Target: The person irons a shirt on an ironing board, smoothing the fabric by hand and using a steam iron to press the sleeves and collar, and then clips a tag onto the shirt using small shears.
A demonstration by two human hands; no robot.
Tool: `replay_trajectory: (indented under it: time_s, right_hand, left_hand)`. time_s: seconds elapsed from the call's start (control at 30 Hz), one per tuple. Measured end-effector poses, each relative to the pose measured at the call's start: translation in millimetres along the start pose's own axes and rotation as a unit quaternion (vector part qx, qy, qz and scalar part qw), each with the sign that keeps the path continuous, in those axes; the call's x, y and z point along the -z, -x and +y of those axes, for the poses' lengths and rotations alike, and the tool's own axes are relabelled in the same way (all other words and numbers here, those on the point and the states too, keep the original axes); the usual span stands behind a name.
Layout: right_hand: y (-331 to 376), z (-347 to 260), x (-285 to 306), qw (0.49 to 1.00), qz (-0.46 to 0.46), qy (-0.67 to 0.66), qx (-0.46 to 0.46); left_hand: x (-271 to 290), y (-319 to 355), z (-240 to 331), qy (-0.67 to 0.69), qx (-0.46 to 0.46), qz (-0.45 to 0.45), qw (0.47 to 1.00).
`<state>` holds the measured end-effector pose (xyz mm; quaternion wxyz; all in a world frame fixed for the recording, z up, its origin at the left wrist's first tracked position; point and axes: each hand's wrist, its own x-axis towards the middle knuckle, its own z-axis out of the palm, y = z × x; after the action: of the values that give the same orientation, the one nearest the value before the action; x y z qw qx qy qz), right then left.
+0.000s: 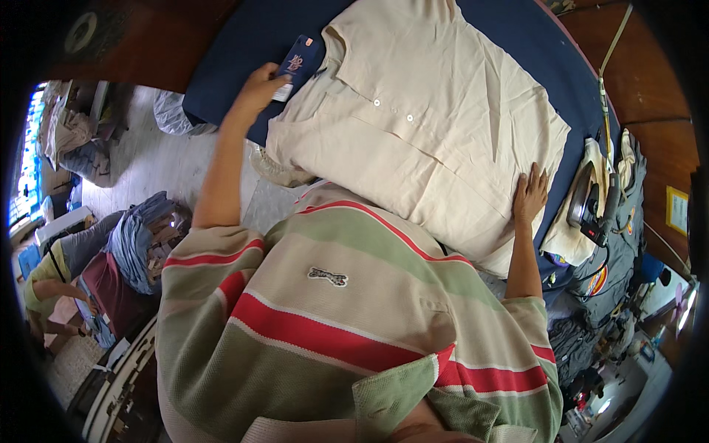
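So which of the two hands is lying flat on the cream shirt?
The right hand, spread flat near the edge of the cream shirt. The left hand instead reaches to the dark blue tag by the collar.

A single head-worn fisheye looks steeply down from close above the person's striped shirt [354, 332], facing forward over the blue worktop [244, 44]; straight edges bend toward the dark rim.

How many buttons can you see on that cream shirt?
2. Both are small white buttons on the front placket of the cream shirt: one nearer the collar, one just below it. Others may be hidden in folds or too small to see.
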<state>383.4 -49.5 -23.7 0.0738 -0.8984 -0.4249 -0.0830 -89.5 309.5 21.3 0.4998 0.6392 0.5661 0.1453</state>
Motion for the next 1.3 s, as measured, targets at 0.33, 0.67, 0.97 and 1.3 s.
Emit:
replay_trajectory:
  time_s: [0.33,0.67,0.97,1.3]
  right_hand:
    - [-0.6,-0.2,-1.2,1.0,-0.006,-0.006,0.002]
    - [-2.8,-7.3,5.5,0.999,-0.024,-0.035,-0.018]
    - [2.0,-10.2,8.0,0.999,-0.007,-0.049,-0.004]
    - [-21.1,-57.5,26.7,0.988,0.051,-0.132,0.06]
  left_hand:
    - [58.8,-5.9,-27.0,-0.632,-0.198,0.236,0.711]
    - [-55.5,-14.6,39.1,-0.454,-0.349,0.157,0.805]
    - [-20.0,15.9,62.1,-0.231,-0.032,-0.108,0.966]
    - [-59.5,43.2,-11.1,0.064,-0.147,0.121,0.98]
